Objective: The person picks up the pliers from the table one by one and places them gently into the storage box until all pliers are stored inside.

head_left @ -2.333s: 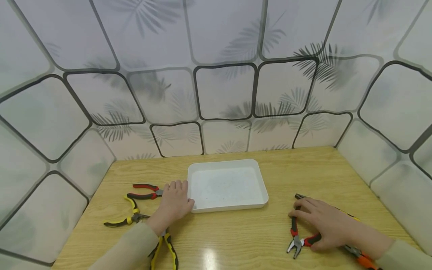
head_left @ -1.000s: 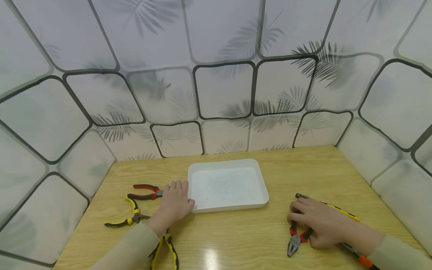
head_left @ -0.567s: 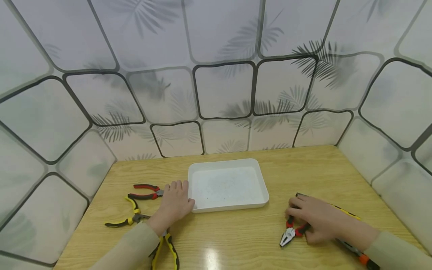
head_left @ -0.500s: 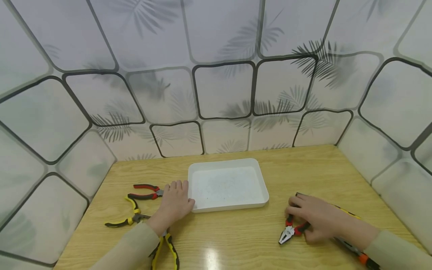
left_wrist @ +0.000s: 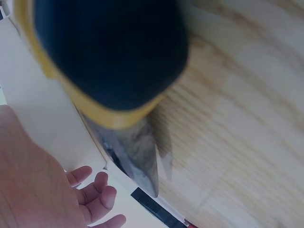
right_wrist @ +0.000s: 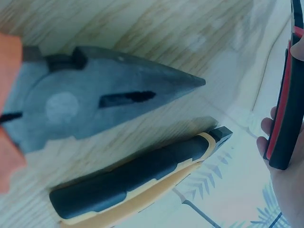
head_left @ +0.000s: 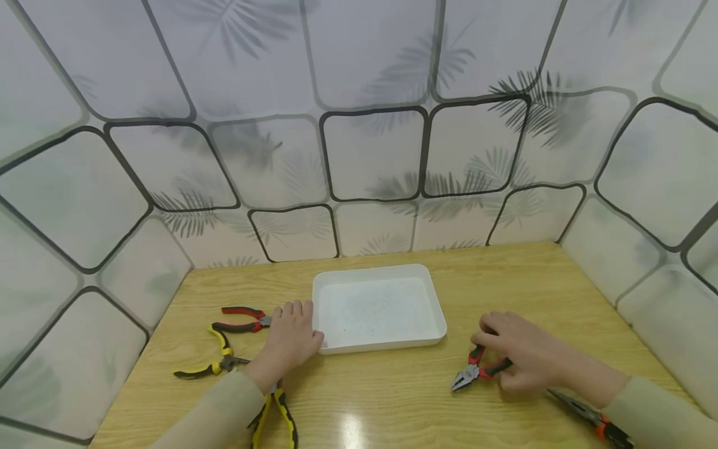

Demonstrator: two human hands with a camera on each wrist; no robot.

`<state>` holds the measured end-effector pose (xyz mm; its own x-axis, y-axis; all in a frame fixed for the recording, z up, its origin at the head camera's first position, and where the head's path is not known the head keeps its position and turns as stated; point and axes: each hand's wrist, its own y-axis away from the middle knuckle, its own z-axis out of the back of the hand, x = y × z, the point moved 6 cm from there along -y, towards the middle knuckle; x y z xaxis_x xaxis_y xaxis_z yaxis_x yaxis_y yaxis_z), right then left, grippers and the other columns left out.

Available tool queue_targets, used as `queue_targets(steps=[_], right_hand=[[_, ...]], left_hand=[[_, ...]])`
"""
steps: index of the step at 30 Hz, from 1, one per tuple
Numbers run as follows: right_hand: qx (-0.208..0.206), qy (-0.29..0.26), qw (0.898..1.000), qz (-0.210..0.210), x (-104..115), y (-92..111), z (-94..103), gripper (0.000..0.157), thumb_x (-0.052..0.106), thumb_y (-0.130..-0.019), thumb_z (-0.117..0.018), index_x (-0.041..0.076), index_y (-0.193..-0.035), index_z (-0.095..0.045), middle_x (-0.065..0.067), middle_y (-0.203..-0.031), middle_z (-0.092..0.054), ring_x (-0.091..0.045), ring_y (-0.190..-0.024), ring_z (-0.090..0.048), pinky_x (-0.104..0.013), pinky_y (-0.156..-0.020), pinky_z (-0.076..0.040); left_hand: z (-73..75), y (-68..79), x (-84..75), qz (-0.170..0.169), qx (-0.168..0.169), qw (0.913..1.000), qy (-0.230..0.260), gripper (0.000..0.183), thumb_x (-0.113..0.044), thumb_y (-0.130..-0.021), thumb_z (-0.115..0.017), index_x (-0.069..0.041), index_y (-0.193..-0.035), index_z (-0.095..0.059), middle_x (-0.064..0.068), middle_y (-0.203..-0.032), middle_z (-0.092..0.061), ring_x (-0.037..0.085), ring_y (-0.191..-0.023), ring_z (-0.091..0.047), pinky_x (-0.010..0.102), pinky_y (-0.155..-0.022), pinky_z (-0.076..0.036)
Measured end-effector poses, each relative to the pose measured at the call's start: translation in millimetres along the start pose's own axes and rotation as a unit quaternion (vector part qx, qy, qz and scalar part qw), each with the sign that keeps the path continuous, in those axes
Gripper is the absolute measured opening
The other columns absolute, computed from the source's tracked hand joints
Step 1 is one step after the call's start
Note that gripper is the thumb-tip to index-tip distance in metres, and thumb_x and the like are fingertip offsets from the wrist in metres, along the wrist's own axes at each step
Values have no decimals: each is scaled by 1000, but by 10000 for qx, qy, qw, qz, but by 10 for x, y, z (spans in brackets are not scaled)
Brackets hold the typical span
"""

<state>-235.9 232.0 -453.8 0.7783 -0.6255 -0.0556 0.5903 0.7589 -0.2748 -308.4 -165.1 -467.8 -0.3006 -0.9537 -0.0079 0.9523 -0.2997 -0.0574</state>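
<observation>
My right hand grips the handles of red-and-black combination pliers, with their metal nose pointing front-left. In the right wrist view, one red-and-black handle shows against the palm. My left hand rests at the left side of a white rectangular tray, its thumb by the rim. Seen from the left wrist, the fingers are loosely bent beside the tray. Orange-and-black long-nose pliers lie under the right forearm. Yellow-and-black pliers lie near them in the right wrist view, hidden in the head view.
On the left lie red-and-black pliers, yellow-and-black pliers and a second yellow-and-black pair partly under the left forearm. The wooden table meets patterned cloth walls at the back and sides.
The right hand has closed the handles of the red-and-black pliers partway, then moved them left and toward the back. The left hand and the tray have stayed put.
</observation>
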Motion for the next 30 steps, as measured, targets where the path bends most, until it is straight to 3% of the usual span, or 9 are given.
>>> queue_targets(steps=[8, 19, 30], right_hand=[[89, 106, 9995, -269, -47, -15, -4, 63, 24, -61, -78, 24, -123, -70, 11, -103, -43, -5, -86, -31, -29, -77, -29], [-449, 214, 9983, -310, -82, -101, 45, 58, 27, -60, -77, 22, -117, -70, 11, -97, -43, -4, -83, -31, -26, -74, -29], [-710, 408, 9958, -399, -112, -215, 74, 56, 30, -62, -75, 17, -116, -70, 6, -96, -47, -8, -83, -35, -29, -74, -33]], left_hand=[[-8, 2, 1, 13, -9, 9999, -120, 38, -27, -97, -57, 3, -120, -52, 22, -107, -55, 39, -104, -54, 59, -100, -44], [-36, 5, 5, 4, -87, 9999, -104, 39, -28, -96, -57, 2, -119, -51, 21, -106, -55, 39, -104, -54, 59, -101, -44], [-106, 18, 20, -10, -157, 9998, -113, 39, -30, -96, -58, 2, -118, -51, 21, -106, -55, 40, -104, -54, 61, -102, -44]])
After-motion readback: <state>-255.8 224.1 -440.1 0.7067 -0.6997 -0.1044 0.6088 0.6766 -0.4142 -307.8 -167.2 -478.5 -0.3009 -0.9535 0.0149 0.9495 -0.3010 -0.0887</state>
